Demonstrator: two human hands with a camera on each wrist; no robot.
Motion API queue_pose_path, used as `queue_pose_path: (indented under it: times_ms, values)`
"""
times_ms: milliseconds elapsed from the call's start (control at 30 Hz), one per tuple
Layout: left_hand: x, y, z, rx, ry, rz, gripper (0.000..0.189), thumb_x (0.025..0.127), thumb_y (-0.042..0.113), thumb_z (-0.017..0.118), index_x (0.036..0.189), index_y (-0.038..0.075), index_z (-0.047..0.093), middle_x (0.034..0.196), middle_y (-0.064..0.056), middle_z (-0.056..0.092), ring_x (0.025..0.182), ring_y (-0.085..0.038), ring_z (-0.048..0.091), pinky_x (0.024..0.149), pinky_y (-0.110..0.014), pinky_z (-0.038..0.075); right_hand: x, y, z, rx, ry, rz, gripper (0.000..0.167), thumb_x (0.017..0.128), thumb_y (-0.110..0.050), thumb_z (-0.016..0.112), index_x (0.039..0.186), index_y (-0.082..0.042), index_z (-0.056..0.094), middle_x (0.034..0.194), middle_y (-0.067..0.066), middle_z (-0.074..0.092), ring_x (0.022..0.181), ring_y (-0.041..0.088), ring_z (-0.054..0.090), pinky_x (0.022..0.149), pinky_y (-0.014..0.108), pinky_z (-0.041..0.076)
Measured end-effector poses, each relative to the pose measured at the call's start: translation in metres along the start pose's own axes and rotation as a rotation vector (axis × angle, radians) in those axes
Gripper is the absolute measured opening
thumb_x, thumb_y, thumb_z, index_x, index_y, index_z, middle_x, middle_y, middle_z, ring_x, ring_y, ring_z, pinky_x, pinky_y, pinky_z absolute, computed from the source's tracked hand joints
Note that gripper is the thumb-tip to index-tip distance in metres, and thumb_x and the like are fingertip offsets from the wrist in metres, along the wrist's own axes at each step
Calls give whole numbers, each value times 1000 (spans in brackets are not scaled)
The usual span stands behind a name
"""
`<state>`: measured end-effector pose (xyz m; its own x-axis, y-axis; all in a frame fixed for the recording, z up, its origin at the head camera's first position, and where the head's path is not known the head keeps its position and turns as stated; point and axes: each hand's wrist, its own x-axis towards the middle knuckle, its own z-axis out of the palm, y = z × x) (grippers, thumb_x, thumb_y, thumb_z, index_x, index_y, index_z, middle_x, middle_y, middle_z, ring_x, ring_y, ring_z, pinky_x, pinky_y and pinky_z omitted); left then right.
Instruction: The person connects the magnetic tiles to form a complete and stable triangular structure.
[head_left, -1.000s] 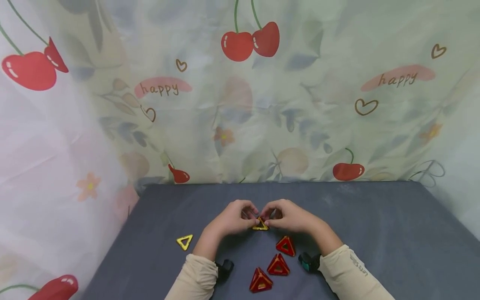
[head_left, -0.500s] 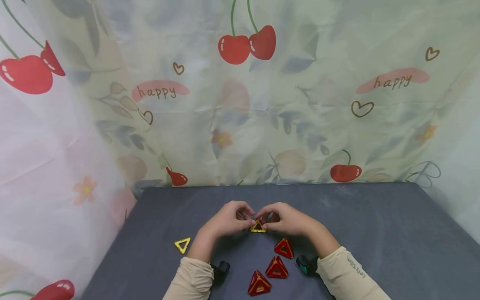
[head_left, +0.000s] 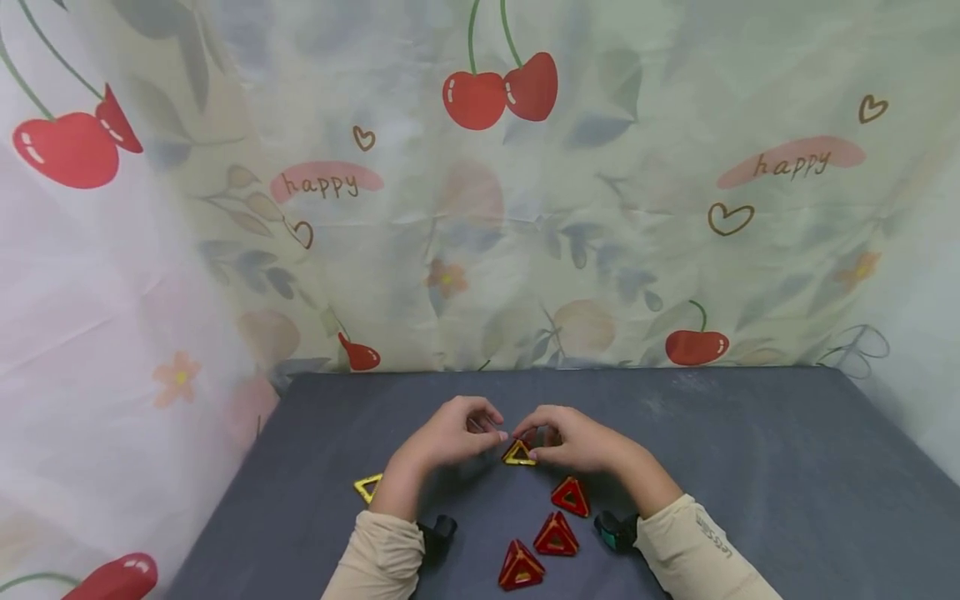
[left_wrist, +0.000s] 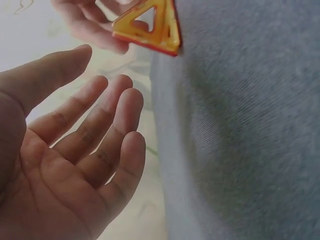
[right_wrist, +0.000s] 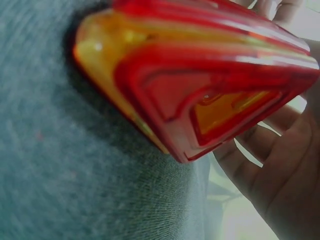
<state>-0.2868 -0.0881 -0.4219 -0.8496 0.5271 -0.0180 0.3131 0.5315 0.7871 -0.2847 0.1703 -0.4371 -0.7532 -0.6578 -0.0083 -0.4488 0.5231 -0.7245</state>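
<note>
My right hand (head_left: 577, 437) pinches a small build of triangular magnetic tiles (head_left: 519, 453) between thumb and fingers, its yellow face turned toward me and red edges behind. In the left wrist view this yellow-and-red tile build (left_wrist: 159, 30) shows at the top, with the right hand's fingers behind it. My left hand (head_left: 457, 433) is just left of the build, apart from it; in its wrist view the left hand (left_wrist: 75, 150) holds nothing, fingers loosely spread. A red-and-yellow tile pyramid (right_wrist: 200, 85) fills much of the right wrist view, partly covering the right hand (right_wrist: 285, 165).
Three red tile pyramids, the nearest to the right hand (head_left: 572, 497), another (head_left: 557, 535) and a third (head_left: 521, 567), stand on the dark grey table (head_left: 712, 467). A single yellow triangular tile (head_left: 367, 486) lies left, partly behind the left forearm. A printed curtain (head_left: 600, 208) hangs behind.
My left hand has let go of the tile build and moved left, its forearm now overlapping the single yellow tile. The right hand stays on the build; the pyramids have not moved.
</note>
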Motion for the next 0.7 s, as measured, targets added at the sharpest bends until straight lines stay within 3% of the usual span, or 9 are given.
queue_pose_path:
  times_ms: [433,567,700]
  values:
    - [-13,14,-20,13,84,6,22,101,30,74,117,15,74,110,-3,74,95,-19,70,82,-38,58,-2,5,-4,-27,32,1,20,102,-15,73,122,-16,73,120,8,66,82,14,64,77,29,55]
    - [-27,13,-32,32,101,-3,22,101,31,74,117,15,74,110,-2,74,97,-17,69,86,-39,58,1,5,-4,-17,45,-1,20,101,-18,76,120,-15,73,120,8,66,83,13,66,78,29,56]
    - [-48,2,-42,70,100,-44,20,100,30,75,115,16,73,107,0,72,96,-15,69,85,-37,58,-2,5,-1,-12,40,-3,19,100,-19,76,118,-15,72,120,7,66,83,12,66,77,29,56]
